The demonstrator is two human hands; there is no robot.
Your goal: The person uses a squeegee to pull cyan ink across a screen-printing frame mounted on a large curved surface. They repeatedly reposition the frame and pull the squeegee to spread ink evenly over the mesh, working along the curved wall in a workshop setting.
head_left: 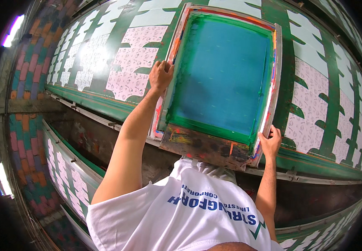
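A screen printing frame (227, 75) with blue mesh and a green border lies in front of me on a long green table. Smears of orange, red and blue ink mark its rim. My left hand (161, 76) has its fingers curled over the frame's left side, about halfway up. Lower down, near the right corner, my right hand (270, 141) grips the opposite side with thumb and fingers. An ink-stained board (206, 144) runs along the frame's near end. Whatever lies directly under the frame is hidden.
White cut fabric pieces with a small print (133, 62) lie in rows left of the frame, and more printed pieces (308, 108) lie to its right. Plain pale pieces (306, 35) continue farther back. A metal rail (89, 116) edges the table. Another table with fabric (70, 171) stands behind at lower left.
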